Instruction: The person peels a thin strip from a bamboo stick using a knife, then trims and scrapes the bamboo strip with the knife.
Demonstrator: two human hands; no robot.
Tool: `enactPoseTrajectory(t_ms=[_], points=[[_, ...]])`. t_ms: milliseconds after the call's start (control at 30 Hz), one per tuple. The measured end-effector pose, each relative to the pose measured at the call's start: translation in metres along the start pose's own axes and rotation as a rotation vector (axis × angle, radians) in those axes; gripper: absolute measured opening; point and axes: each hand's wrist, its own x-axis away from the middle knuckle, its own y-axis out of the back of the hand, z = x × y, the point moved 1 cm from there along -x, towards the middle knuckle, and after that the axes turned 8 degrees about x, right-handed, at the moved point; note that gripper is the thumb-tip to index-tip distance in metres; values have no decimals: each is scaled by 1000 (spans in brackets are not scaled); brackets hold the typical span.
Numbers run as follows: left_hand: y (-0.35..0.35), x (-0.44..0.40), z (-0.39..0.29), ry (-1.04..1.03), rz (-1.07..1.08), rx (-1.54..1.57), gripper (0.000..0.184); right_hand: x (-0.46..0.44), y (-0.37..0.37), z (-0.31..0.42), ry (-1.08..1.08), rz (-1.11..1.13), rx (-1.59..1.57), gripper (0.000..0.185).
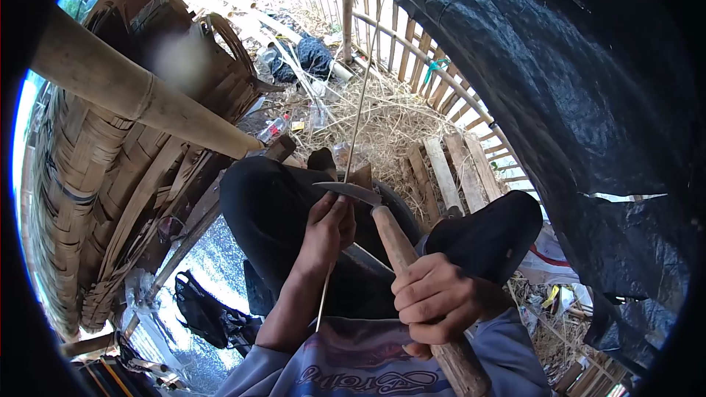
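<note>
My right hand is wrapped round the thick wooden handle of a knife. The knife's curved blade points left, over my lap, and lies across a long thin bamboo strip. My left hand pinches the strip just below the blade, its fingertips close to the metal. From there the strip runs up and away from me, and its lower end comes down beside my left forearm to my shirt.
A thick bamboo pole slants in from the left beside woven bamboo panels. Wooden slats and straw lie beyond my knees. Dark plastic sheeting hangs at the right. A black bag lies at lower left.
</note>
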Motion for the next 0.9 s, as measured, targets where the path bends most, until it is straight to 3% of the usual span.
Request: enactPoseTrajectory(t_ms=[67, 167, 267, 400, 733, 900], points=[[3, 0, 1, -40, -18, -20, 17, 6, -6, -9, -7, -13, 6, 13], [1, -2, 9, 53, 45, -11, 19, 15, -2, -33, -44, 43, 259, 16], [4, -11, 18, 137, 60, 46, 18, 23, 4, -48, -102, -42, 245, 15], [14, -28, 24, 57, 21, 69, 17, 16, -5, -38, -18, -99, 12, 14], [23, -35, 35, 10, -100, -69, 19, 29, -15, -60, -71, -146, 26, 11], [12, -30, 53, -38, -65, -132, 19, 52, -4, -93, -102, -21, 296, 18]])
